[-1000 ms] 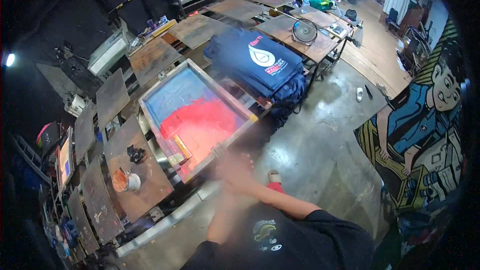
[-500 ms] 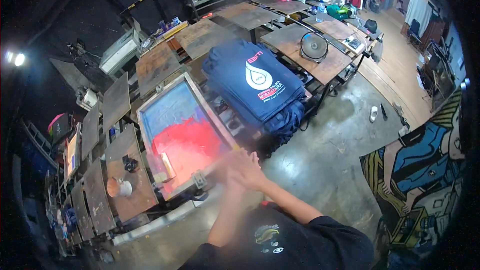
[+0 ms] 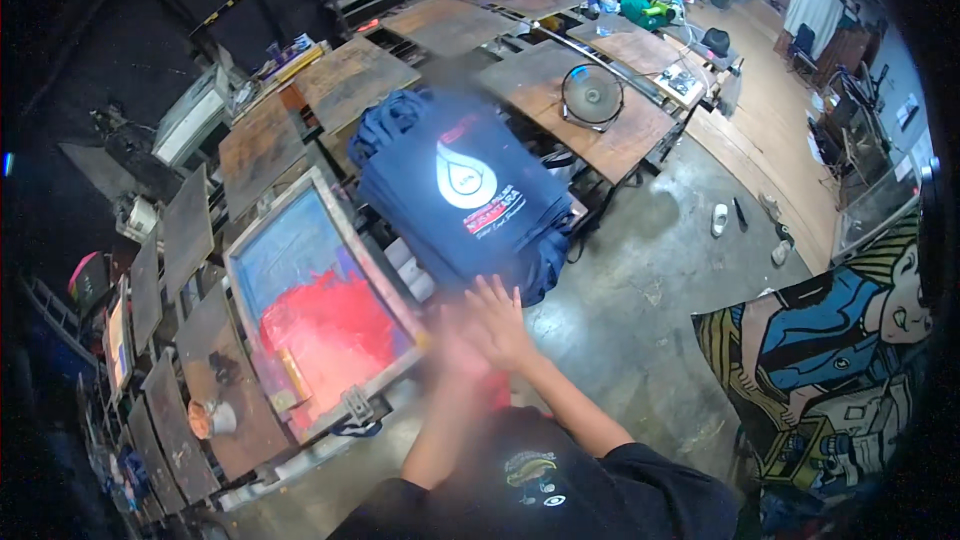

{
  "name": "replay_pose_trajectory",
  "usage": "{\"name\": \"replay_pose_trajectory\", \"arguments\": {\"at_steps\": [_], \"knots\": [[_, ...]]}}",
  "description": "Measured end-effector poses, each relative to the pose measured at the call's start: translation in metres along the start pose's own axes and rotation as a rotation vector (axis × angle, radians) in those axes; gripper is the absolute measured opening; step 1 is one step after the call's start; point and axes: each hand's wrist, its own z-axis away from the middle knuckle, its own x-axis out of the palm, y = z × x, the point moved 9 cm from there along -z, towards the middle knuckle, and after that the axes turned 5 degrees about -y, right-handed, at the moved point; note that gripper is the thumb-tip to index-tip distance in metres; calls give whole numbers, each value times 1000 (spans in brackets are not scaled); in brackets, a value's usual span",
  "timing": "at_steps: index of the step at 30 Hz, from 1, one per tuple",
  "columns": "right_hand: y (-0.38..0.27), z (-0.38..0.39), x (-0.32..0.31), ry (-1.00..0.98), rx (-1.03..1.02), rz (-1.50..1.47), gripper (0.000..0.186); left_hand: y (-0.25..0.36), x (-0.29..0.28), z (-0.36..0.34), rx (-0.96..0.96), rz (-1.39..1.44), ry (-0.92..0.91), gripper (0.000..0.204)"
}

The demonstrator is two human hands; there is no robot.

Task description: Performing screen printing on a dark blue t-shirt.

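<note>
My right hand is raised with fingers stretched out and apart, meeting my blurred left hand, whose fingers I cannot make out. Both are just beside the right lower corner of a wooden-framed printing screen that carries red ink over a blue mesh, with a squeegee lying at its lower left. Beyond my hands lies a thick stack of folded navy garments, printed with a white drop emblem and red and white lettering.
Metal platens on racks run around the screen, one holding an orange-stained pot. A round fan stands on a platen at back right. A painted cartoon board is at right, with shoes on the concrete floor.
My view has swung, so the screen and garment stack sit further left. My joined hands have shifted up a little relative to my body, and my right fingers have spread out.
</note>
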Motion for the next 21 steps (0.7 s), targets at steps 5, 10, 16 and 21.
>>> {"name": "replay_pose_trajectory", "arguments": {"at_steps": [5, 10, 16, 21], "knots": [[41, -50, -50, 101, -4, 106, 68, 4, 56, -74, -153, -4, -141, 97], [67, -113, -77, 110, -78, 144, 59, 34, 81, -138, -160, -17, -165, 98], [116, -173, -87, 84, -107, 168, 54, 54, 97, -209, -68, 82, -195, 91], [165, -196, -64, -48, -166, 150, 54, 46, 57, -254, 9, 36, -103, 80]]}}
